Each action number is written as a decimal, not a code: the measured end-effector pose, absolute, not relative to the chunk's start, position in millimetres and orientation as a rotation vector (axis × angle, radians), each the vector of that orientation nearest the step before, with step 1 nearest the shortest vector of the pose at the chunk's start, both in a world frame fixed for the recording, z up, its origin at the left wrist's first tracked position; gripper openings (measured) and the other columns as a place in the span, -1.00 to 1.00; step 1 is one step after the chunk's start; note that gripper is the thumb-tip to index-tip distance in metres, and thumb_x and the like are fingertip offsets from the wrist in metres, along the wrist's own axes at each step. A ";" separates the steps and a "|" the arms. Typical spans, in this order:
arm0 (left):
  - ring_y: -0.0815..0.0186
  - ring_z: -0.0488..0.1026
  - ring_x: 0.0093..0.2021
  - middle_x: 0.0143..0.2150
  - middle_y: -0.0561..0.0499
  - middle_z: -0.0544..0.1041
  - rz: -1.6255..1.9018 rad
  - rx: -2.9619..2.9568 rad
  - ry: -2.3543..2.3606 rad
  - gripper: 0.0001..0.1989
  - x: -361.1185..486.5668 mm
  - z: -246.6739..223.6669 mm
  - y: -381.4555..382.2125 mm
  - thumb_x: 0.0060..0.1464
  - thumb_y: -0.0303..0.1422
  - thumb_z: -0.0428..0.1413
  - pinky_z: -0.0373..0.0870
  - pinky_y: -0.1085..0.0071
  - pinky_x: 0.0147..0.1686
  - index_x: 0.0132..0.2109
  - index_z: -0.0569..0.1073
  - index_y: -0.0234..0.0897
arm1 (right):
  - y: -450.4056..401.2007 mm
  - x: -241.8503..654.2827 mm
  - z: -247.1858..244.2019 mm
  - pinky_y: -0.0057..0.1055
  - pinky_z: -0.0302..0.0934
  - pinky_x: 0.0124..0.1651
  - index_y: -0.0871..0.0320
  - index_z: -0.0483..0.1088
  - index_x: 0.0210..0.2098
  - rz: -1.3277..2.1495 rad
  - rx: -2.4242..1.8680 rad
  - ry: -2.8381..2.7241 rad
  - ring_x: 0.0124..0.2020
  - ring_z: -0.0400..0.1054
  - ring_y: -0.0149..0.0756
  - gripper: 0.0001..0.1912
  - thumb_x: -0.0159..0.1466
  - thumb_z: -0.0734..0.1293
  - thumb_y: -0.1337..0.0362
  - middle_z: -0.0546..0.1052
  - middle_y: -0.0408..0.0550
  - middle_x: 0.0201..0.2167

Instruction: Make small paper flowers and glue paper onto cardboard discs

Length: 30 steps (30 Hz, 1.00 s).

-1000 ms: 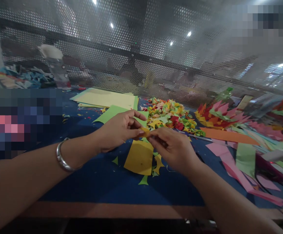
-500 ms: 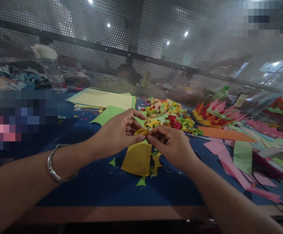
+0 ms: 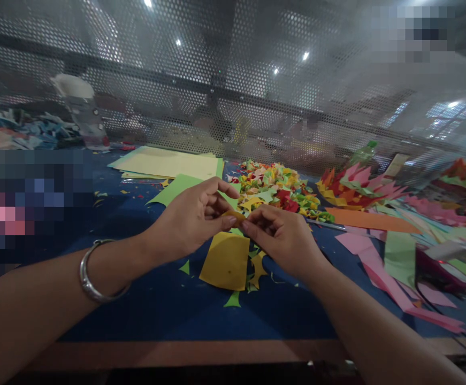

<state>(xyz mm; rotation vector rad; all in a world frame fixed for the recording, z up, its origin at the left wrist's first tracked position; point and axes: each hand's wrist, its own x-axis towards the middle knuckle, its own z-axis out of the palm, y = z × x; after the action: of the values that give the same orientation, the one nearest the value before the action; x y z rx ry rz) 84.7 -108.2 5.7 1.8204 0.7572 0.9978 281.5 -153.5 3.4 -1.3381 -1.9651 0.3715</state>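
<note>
A small folded yellow paper piece (image 3: 233, 215) is pinched between my left hand (image 3: 200, 214) and my right hand (image 3: 279, 232), above the blue table. The left thumb and index finger close on its left end, while the right fingertips grip its right end. Just below lies a flat yellow paper piece (image 3: 227, 262) with curved edges. Small green and yellow scraps (image 3: 258, 270) rest beside it. Beyond my left hand, a green sheet (image 3: 176, 190) is partly covered by the fingers.
Behind my hands are pale paper sheets (image 3: 168, 162) and a heap of colored cuttings (image 3: 276, 184). Pink strips (image 3: 385, 278), an orange strip (image 3: 373, 220) and pointed paper stacks (image 3: 353, 187) lie right. A bottle (image 3: 88, 120) stands back left, before a perforated metal screen (image 3: 216, 80).
The held yellow piece has flattened from a raised curl to a narrower fold. My left thumb has shifted slightly up and left; my right hand has barely moved.
</note>
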 end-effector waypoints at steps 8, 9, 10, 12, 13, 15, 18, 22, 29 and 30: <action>0.33 0.51 -0.25 -0.30 0.07 0.48 1.076 1.904 0.719 -0.70 84.3 3.0 -110.8 0.07 -0.36 0.24 0.47 0.38 -0.21 -0.07 0.34 -0.22 | -152.5 280.7 4.3 -0.52 0.02 -0.50 0.17 0.38 -0.39 0.479 -1.256 -1.934 -0.54 0.13 -0.48 -0.86 0.30 0.32 0.28 0.34 -0.23 -0.54; 0.33 0.51 -0.25 -0.29 0.06 0.48 1.083 1.924 0.714 -0.71 84.4 2.3 -111.4 0.08 -0.35 0.23 0.47 0.38 -0.21 -0.07 0.34 -0.21 | -152.6 280.8 4.5 -0.52 0.01 -0.49 0.17 0.35 -0.41 0.478 -1.237 -1.945 -0.54 0.11 -0.48 -0.85 0.30 0.31 0.30 0.31 -0.24 -0.55; 0.33 0.51 -0.24 -0.28 0.06 0.48 1.088 1.947 0.711 -0.71 84.6 1.8 -111.9 0.09 -0.35 0.22 0.48 0.38 -0.22 -0.06 0.34 -0.21 | -152.7 280.9 4.7 -0.51 0.00 -0.49 0.16 0.32 -0.44 0.475 -1.221 -1.957 -0.54 0.10 -0.48 -0.83 0.30 0.31 0.32 0.28 -0.25 -0.56; 0.32 0.52 -0.24 -0.28 0.05 0.49 1.071 1.981 0.718 -0.71 84.2 1.8 -111.9 0.10 -0.34 0.22 0.49 0.38 -0.23 -0.05 0.35 -0.21 | -152.9 281.4 5.0 -0.51 -0.02 -0.49 0.16 0.29 -0.47 0.470 -1.204 -1.976 -0.53 0.07 -0.48 -0.80 0.30 0.30 0.32 0.24 -0.27 -0.57; 0.31 0.53 -0.24 -0.29 0.05 0.50 1.049 1.984 0.726 -0.71 83.3 2.7 -110.9 0.09 -0.33 0.22 0.50 0.38 -0.23 -0.05 0.36 -0.21 | -153.0 281.7 5.3 -0.51 -0.03 -0.49 0.15 0.28 -0.46 0.476 -1.206 -1.983 -0.53 0.07 -0.47 -0.79 0.31 0.30 0.32 0.23 -0.26 -0.57; 0.29 0.55 -0.26 -0.33 0.05 0.51 0.989 1.951 0.744 -0.70 79.1 6.3 -106.5 0.06 -0.30 0.25 0.52 0.37 -0.25 -0.08 0.38 -0.22 | -153.1 282.7 5.8 -0.51 -0.02 -0.49 0.15 0.29 -0.44 0.502 -1.227 -1.989 -0.54 0.08 -0.47 -0.80 0.32 0.29 0.29 0.24 -0.25 -0.56; 0.29 0.57 -0.35 -0.41 0.05 0.54 0.933 1.913 0.789 -0.76 66.1 15.9 -94.1 -0.01 -0.29 0.30 0.54 0.38 -0.31 -0.22 0.44 -0.25 | -152.6 285.2 6.8 -0.50 -0.01 -0.52 0.12 0.29 -0.41 0.553 -1.275 -1.946 -0.57 0.12 -0.46 -0.81 0.33 0.29 0.23 0.27 -0.24 -0.58; 0.30 0.56 -0.44 -0.48 0.01 0.59 0.980 1.971 0.930 -0.81 47.5 28.6 -79.5 -0.03 -0.25 0.31 0.51 0.43 -0.37 -0.34 0.53 -0.26 | -150.4 288.6 7.5 -0.49 -0.03 -0.56 0.11 0.26 -0.43 0.588 -1.303 -1.897 -0.64 0.09 -0.47 -0.77 0.32 0.31 0.18 0.22 -0.29 -0.66; 0.30 0.55 -0.38 -0.30 -0.01 0.65 0.637 2.273 0.915 -0.64 62.4 24.4 -96.4 0.16 -0.06 0.11 0.38 0.48 -0.42 -0.08 0.60 -0.17 | -149.0 287.7 4.3 -0.50 -0.03 -0.51 0.15 0.33 -0.37 0.653 -1.270 -2.013 -0.55 0.10 -0.47 -0.84 0.32 0.29 0.22 0.27 -0.25 -0.55; 0.30 0.53 -0.36 -0.29 0.00 0.65 0.654 2.279 0.880 -0.65 66.7 21.7 -99.2 0.15 -0.09 0.13 0.36 0.47 -0.41 -0.06 0.59 -0.18 | -149.1 287.4 3.8 -0.50 -0.02 -0.50 0.15 0.34 -0.37 0.651 -1.265 -2.037 -0.53 0.11 -0.46 -0.85 0.32 0.29 0.23 0.28 -0.24 -0.54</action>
<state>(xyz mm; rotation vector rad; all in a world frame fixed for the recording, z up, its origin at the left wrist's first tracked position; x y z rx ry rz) 66.7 -99.2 21.7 2.2788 0.8799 0.6541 287.4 -149.1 3.8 -1.2646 -2.0368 0.6512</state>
